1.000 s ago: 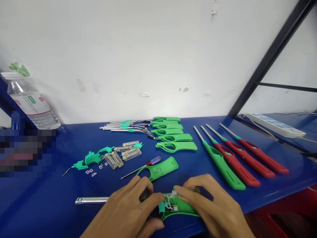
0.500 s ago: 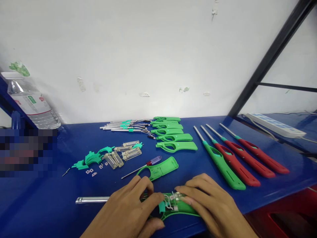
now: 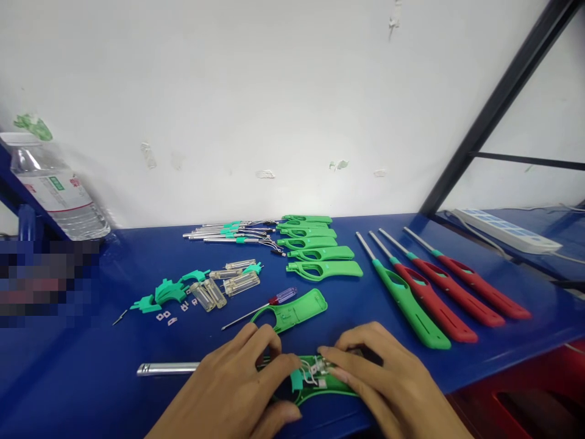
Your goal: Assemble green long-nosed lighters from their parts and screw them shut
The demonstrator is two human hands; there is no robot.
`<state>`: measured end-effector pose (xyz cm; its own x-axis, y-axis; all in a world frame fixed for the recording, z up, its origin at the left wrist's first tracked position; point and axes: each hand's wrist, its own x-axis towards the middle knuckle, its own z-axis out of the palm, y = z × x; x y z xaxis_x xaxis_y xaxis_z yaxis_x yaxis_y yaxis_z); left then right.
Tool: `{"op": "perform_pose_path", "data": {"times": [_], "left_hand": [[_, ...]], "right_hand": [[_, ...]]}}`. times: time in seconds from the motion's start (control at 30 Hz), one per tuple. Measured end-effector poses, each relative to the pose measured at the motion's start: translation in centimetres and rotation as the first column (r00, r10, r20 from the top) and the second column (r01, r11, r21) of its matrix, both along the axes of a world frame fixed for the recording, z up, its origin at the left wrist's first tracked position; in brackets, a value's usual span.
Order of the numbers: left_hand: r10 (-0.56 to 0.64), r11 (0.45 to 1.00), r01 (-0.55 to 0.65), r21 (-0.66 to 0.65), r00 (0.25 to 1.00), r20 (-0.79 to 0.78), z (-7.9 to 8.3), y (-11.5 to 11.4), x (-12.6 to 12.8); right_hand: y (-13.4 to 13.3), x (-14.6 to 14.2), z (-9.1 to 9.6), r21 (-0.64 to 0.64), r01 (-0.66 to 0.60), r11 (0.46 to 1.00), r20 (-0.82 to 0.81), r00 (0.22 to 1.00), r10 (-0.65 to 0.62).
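Observation:
A half-assembled gas lighter lies at the near edge, its green half casing (image 3: 320, 391) facing up with the inside showing. From its left end sticks a metal tube (image 3: 168, 368). My left hand (image 3: 237, 384) grips the casing around the teal trigger (image 3: 297, 380), thumb and forefinger closing on it. White wires (image 3: 308, 371) loop just right of the trigger. Over the handle end, my right hand (image 3: 384, 378) has its fingers closed on the clear fuel tank (image 3: 322, 364), most of which they hide. Beyond my hands lie another green half casing (image 3: 307, 310) and a screwdriver (image 3: 284, 296).
Teal triggers (image 3: 170, 291), clear tanks (image 3: 241, 283) and tiny metal pieces (image 3: 172, 321) lie at left. Several tube assemblies (image 3: 235, 240) and green casings (image 3: 326, 268) are behind. Red lighters (image 3: 475, 291) and a green one (image 3: 418, 311) lie right. A water bottle (image 3: 59, 195) leans at far left.
My right hand's fingers have shifted slightly left over the tank and curled a little more. My left hand stays on the casing. The whole view has moved very slightly.

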<state>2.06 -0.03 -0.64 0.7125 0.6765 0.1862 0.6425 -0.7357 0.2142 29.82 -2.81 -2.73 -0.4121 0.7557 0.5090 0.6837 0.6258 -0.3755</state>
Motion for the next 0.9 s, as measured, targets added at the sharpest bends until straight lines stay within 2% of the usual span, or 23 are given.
{"op": "perform_pose_path", "data": {"times": [0.13,0.63,0.9], "left_hand": [[0.010,1.000,-0.010,-0.006,1.000,-0.006,-0.09,-0.12,0.02],[0.015,1.000,-0.015,0.005,0.999,0.041,0.03,-0.15,0.06],[-0.052,0.999,0.052,0.011,0.999,0.011,-0.29,-0.01,0.02]], "right_hand": [[-0.16,-0.09,0.03,0.018,0.026,1.000,0.027,0.999,-0.026],[-0.20,-0.05,0.42,-0.185,-0.007,0.983,-0.081,0.997,-0.008],[-0.10,0.37,0.28,-0.270,-0.036,0.962,-0.132,0.991,0.000]]}}
